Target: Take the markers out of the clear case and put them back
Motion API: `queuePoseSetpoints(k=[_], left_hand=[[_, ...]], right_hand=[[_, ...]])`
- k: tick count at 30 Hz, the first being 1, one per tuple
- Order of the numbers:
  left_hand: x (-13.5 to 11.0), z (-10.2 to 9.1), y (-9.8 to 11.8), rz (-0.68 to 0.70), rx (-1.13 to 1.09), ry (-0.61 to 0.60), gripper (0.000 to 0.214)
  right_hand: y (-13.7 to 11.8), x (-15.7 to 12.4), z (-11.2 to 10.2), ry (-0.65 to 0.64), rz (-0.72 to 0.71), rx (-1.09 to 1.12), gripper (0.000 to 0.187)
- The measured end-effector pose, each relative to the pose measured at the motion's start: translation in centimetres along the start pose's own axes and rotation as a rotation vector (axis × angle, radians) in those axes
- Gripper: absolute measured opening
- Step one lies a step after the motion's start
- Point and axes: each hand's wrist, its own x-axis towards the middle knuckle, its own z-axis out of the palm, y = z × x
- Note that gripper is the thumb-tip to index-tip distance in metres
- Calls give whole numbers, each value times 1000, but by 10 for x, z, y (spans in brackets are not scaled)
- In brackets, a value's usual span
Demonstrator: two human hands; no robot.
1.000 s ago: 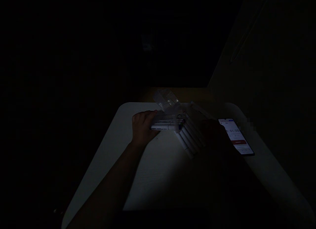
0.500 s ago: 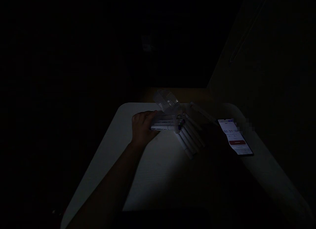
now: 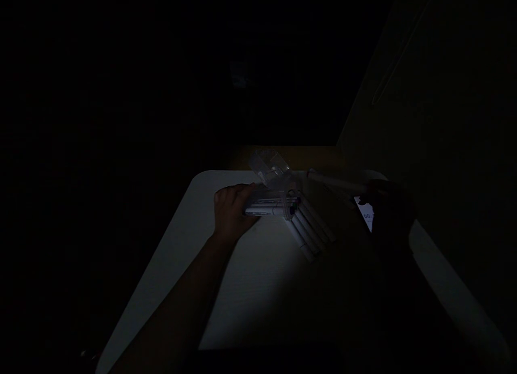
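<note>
A clear plastic case (image 3: 269, 193) lies on its side with several white markers (image 3: 264, 209) in it. My left hand (image 3: 230, 210) is wrapped round the closed end of the case, at the left. Its lid (image 3: 270, 166) stands open at the back. My right hand (image 3: 390, 210), a dark shape in shadow, grips a white marker (image 3: 339, 181) by its right end. That marker points left, towards the case. My right fingers are hard to make out. Below the case's mouth, several loose markers (image 3: 309, 228) lie side by side, slanting down to the right.
A lit phone (image 3: 364, 212) lies at the right of the white table (image 3: 250, 277), largely covered by my right hand. The room is very dark, and shadow covers the table's right half. A pale cord (image 3: 393, 64) hangs on the wall at the upper right.
My right hand has come into sight over the phone, holding a marker level. The marker at the back right has swung flatter. My left hand still holds the case.
</note>
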Motion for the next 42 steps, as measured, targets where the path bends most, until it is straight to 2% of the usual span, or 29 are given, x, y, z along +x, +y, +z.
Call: queuePoseSetpoints(k=[3, 5, 10, 15, 19, 30, 36, 42], left_hand=[[-1, 1, -1, -10, 1, -5, 71], [0, 1, -1, -16, 5, -11, 69], [1, -1, 0, 14, 8, 10, 69], [2, -1, 1, 34, 11, 33, 69], [2, -3, 2, 24, -7, 4, 68], [3, -3, 2, 21, 11, 3, 68], [4, -4, 3, 33, -3, 6, 68], [4, -3, 4, 23, 0, -26, 68]], right_hand=[[-12, -5, -2, 145, 72, 102, 17], [-20, -8, 0, 158, 42, 137, 14], [-18, -12, 11, 110, -42, 184, 20], [2, -13, 23, -56, -61, 194, 36], [7, -18, 30, -68, -61, 216, 42], [-6, -26, 36, -105, -117, 172, 30], [-21, -27, 35, -279, -80, 115, 30], [-22, -30, 43, -262, -143, 129, 28]])
